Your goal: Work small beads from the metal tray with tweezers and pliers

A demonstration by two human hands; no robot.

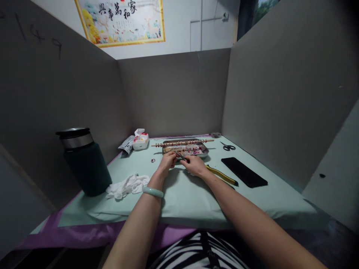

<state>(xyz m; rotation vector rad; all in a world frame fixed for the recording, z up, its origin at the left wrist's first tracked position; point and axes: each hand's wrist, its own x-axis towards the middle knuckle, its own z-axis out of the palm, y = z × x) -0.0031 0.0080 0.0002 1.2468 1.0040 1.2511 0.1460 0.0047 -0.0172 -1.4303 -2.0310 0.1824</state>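
My left hand (167,161) and my right hand (195,165) meet over the pale green mat (182,194), just in front of a metal tray (206,153) of small beads. The right hand is closed on yellow-handled pliers (221,175), whose jaws point left toward the left fingertips. My left fingers pinch something tiny at the plier tips; I cannot make out what. A wooden stick (182,142) strung with beads lies across the tray's far rim. A pale green bangle (153,191) sits on my left wrist.
A dark green flask (84,162) stands at the left, with a crumpled white cloth (127,185) beside it. A tissue packet (140,141) lies at the back left, small scissors (229,147) and a black phone (244,172) to the right. Grey partition walls enclose the desk.
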